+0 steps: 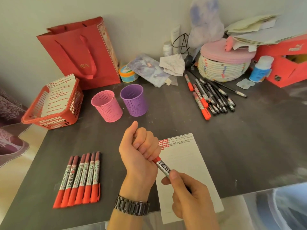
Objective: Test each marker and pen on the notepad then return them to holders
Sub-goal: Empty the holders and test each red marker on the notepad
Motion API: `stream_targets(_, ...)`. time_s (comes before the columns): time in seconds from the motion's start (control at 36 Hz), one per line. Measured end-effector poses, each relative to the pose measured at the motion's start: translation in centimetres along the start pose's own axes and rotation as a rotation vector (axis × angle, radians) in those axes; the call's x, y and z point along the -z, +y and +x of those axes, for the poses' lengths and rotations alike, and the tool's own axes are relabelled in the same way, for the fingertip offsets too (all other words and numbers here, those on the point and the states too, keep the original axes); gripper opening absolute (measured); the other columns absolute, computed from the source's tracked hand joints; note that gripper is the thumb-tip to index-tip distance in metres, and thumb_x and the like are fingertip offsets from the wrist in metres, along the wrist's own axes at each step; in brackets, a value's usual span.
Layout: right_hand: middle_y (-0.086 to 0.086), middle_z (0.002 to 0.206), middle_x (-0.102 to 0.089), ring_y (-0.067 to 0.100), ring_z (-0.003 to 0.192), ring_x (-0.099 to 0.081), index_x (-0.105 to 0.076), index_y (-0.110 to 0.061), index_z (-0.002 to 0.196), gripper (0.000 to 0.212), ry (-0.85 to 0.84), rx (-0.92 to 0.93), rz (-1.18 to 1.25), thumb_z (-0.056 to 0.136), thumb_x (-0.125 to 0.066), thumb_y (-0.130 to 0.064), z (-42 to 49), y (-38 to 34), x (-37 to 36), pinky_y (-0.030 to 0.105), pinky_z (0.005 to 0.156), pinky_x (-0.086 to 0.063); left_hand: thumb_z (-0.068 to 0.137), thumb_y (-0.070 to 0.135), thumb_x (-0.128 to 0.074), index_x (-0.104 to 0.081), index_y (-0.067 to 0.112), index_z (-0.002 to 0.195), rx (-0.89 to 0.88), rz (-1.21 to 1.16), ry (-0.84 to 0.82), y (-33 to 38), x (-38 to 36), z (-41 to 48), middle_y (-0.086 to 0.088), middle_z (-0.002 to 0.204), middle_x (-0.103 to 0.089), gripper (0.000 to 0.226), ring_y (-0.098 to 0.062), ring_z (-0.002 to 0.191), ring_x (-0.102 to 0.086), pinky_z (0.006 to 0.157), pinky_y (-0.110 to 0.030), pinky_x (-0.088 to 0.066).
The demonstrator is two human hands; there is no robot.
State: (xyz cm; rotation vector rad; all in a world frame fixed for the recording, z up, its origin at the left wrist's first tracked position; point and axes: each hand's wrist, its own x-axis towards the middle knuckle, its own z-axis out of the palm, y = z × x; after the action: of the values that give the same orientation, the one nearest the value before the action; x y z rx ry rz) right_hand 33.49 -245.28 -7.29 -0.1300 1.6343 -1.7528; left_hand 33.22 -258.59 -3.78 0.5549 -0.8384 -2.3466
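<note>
Marker over notepad nr desk front edge. Long axis diag: red end up-left inside L hand fist, barrel down-right pinched by R hand. Next prob cap pull along axis.

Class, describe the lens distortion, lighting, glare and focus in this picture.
Head view: wide-angle lens splays edges toward the corners; warm, soft light, faint shadows; pale sheen on the table at right; left hand, right hand and marker sharp; lower right corner blurred.
</note>
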Motion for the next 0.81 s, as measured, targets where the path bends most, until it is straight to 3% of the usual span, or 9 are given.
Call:
stream_targets(0.14,-0.001,0.047,-0.037,0.007,0.036,-0.032,-0.079,-0.028,0.073,0.039,-0.078,-0.041,-0.003,0.065,-0.057,-0.060,0.2,-0.2,-0.4,0.022,0.043,-0.029,0.097,0.031,-0.046,-0.032,0.022,0.042,-0.016,0.035,-0.025,1.0,0.7,-0.3,0.008,0.038,-0.022,0.058,-0.006,0.033,-0.016,0.030,-0.021,-0.017)
stream_targets(0.22,-0.008,0.048,-0.047,0.004,0.040,-0.041,-0.078,-0.032,0.074,0.040,-0.154,0.016,-0.164,0.066,-0.055,-0.065,1.1,-0.7,-0.2,0.019,0.050,-0.033,0.097,0.033,-0.048,-0.035,0.020,0.044,-0.004,0.132,-0.067,2.3,1.9,-0.5,0.006,0.041,-0.026,0.057,-0.007,0.034,-0.021,0.032,-0.021,-0.024)
stream_targets(0.36,-0.023,0.066,-0.064,-0.008,0.067,-0.057,-0.074,-0.049,0.082,0.013,-0.268,0.182,-0.525,0.090,-0.064,-0.047,3.3,-2.3,0.3,0.010,0.064,-0.043,0.093,0.041,-0.052,-0.063,0.016,0.062,-0.049,0.754,-0.139,4.9,5.4,-1.9,-0.008,0.064,-0.060,0.041,-0.019,0.057,-0.055,0.054,-0.024,-0.046)
stream_targets(0.44,-0.029,0.084,-0.068,-0.008,0.087,-0.060,-0.069,-0.060,0.084,0.015,-0.331,0.342,-0.706,0.085,-0.072,-0.045,4.2,-3.2,-0.4,0.005,0.074,-0.042,0.098,0.034,-0.056,-0.075,0.032,0.095,-0.009,1.152,-0.210,6.8,8.1,-3.4,0.007,0.097,-0.074,0.019,-0.007,0.089,-0.067,0.076,-0.019,-0.051)
stream_targets(0.5,-0.039,0.090,-0.063,-0.012,0.096,-0.056,-0.072,-0.056,0.080,0.010,-0.377,0.456,-0.832,0.081,-0.076,-0.048,4.9,-3.8,-1.3,0.004,0.075,-0.043,0.097,0.037,-0.060,-0.074,0.039,0.103,0.034,1.314,-0.228,8.5,9.5,-4.5,0.013,0.102,-0.072,0.015,-0.004,0.094,-0.067,0.083,-0.019,-0.051)
stream_targets(0.56,-0.047,0.095,-0.058,-0.014,0.101,-0.052,-0.068,-0.059,0.085,0.009,-0.468,0.527,-0.955,0.079,-0.074,-0.054,5.4,-4.3,-2.8,0.006,0.077,-0.044,0.095,0.043,-0.061,-0.073,0.044,0.103,-0.017,1.469,-0.213,10.0,10.8,-5.6,0.016,0.101,-0.067,0.014,-0.004,0.092,-0.064,0.079,-0.013,-0.046)
stream_targets(0.67,-0.037,0.094,-0.062,-0.005,0.096,-0.058,-0.071,-0.058,0.090,0.012,-0.586,0.625,-1.002,0.078,-0.074,-0.058,6.3,-4.3,-6.1,0.012,0.076,-0.044,0.089,0.051,-0.063,-0.067,0.052,0.104,-0.127,1.628,-0.117,11.8,12.7,-7.8,0.018,0.100,-0.061,0.016,-0.005,0.090,-0.059,0.077,-0.012,-0.042)
stream_targets(0.75,-0.032,0.098,-0.063,-0.001,0.097,-0.060,-0.063,-0.062,0.107,0.033,-0.660,0.693,-0.947,0.074,-0.067,-0.067,6.7,-3.5,-8.5,0.014,0.080,-0.044,0.086,0.047,-0.068,-0.066,0.052,0.101,-0.154,1.637,-0.014,12.3,14.3,-9.1,0.020,0.096,-0.061,0.016,-0.004,0.083,-0.058,0.071,-0.011,-0.042)
stream_targets(0.81,-0.030,0.104,-0.067,-0.002,0.100,-0.063,-0.052,-0.066,0.121,0.048,-0.676,0.608,-0.832,0.074,-0.058,-0.073,7.2,-3.2,-9.9,0.017,0.087,-0.047,0.084,0.044,-0.072,-0.066,0.052,0.098,-0.216,1.645,0.120,13.1,15.8,-9.6,0.022,0.094,-0.062,0.018,-0.005,0.082,-0.059,0.069,-0.013,-0.044)
